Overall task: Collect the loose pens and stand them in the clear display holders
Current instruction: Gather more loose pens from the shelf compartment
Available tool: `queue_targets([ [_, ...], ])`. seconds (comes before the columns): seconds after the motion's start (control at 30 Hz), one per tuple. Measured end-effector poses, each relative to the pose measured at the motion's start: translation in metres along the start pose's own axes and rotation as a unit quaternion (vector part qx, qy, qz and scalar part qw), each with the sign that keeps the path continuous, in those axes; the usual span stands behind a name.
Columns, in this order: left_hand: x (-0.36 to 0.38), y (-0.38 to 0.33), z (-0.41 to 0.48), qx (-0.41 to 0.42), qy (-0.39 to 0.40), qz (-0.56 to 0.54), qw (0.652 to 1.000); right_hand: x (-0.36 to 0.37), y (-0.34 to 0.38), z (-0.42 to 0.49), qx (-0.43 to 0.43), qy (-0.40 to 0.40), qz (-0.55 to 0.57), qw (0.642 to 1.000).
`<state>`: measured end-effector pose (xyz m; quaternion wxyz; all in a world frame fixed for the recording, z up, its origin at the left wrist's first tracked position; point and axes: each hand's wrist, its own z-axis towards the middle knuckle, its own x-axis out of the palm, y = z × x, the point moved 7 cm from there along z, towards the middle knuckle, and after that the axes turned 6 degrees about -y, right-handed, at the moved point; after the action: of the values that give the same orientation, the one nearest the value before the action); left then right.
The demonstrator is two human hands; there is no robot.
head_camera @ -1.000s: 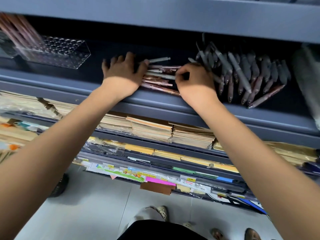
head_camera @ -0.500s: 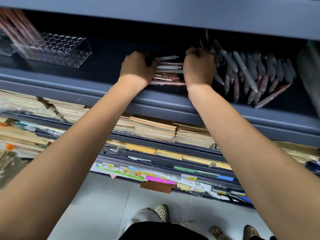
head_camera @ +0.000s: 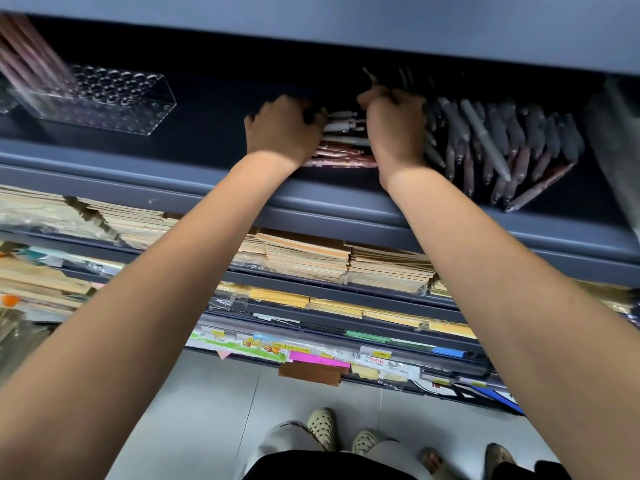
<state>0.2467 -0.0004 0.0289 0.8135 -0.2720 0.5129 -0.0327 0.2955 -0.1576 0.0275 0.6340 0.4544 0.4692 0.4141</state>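
- The clear holder (head_camera: 104, 98) sits at the far left of the shelf (head_camera: 346, 202). A few pinkish pens (head_camera: 31, 60) stand in its left end, and most of its holes are bare.
- My left grip (head_camera: 282, 131) is well to the right of the holder. Its fingers are curled round the left ends of the loose pens.
- The loose pens (head_camera: 343, 140) lie flat in a stack between my two grips, further right of the holder, with their barrels running crosswise. There are white ones on top and pinkish ones beneath. I cannot count them.
- My right grip (head_camera: 394, 129) is just beyond that stack, with its fingers curled down over the right ends. Both grips are closed on the same bundle, squeezing it from either end.
- The grey pens (head_camera: 502, 143) lie farthest from the holder, in a fanned heap with their tips toward the shelf's front edge. Nothing is touching them.
- Handling, as I judge it: the pens are light, stiff and smooth, so a loose bundle would likely slide apart or roll.
- I would hold it across the middle of the barrels with one grip wrapped right round, keep it level on the way to the holder, and feed the pens in singly, tip down, one to a hole.
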Motion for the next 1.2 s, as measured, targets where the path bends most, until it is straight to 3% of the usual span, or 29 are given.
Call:
queue_targets([
  [0.17,0.001,-0.01,-0.006,0.067,-0.006,0.016,0.998,0.007,0.0,-0.001,-0.006,0.091,0.059,0.994],
  [0.27,-0.001,-0.015,-0.007,0.076,-0.007,0.056,0.996,-0.005,0.007,-0.004,-0.043,0.086,0.084,0.992],
  [0.37,-0.002,-0.017,-0.009,0.148,0.11,0.046,0.982,-0.041,0.016,-0.007,-0.215,-0.015,-0.107,0.971],
  [0.43,0.0,-0.011,-0.012,0.188,0.229,0.072,0.952,-0.062,0.013,-0.006,-0.274,-0.053,-0.303,0.911],
  [0.5,0.002,-0.003,-0.008,0.184,0.301,0.087,0.932,-0.074,0.004,-0.002,-0.279,-0.051,-0.422,0.861],
  [0.67,0.003,-0.016,0.025,0.236,0.29,0.132,0.918,-0.073,0.001,-0.005,-0.29,-0.045,-0.496,0.817],
  [0.77,0.011,-0.01,0.034,0.209,0.318,0.18,0.907,-0.073,0.0,-0.003,-0.29,-0.042,-0.514,0.806],
  [0.93,0.029,-0.009,0.048,0.19,0.285,0.22,0.913,-0.065,0.0,-0.011,-0.328,-0.025,-0.53,0.782],
  [1.1,0.035,-0.012,0.048,0.153,0.225,0.212,0.939,-0.061,0.0,-0.012,-0.347,0.008,-0.469,0.812],
  [1.2,0.044,-0.019,0.047,0.073,0.259,0.15,0.951,-0.057,0.002,-0.017,-0.366,0.037,-0.419,0.83],
])
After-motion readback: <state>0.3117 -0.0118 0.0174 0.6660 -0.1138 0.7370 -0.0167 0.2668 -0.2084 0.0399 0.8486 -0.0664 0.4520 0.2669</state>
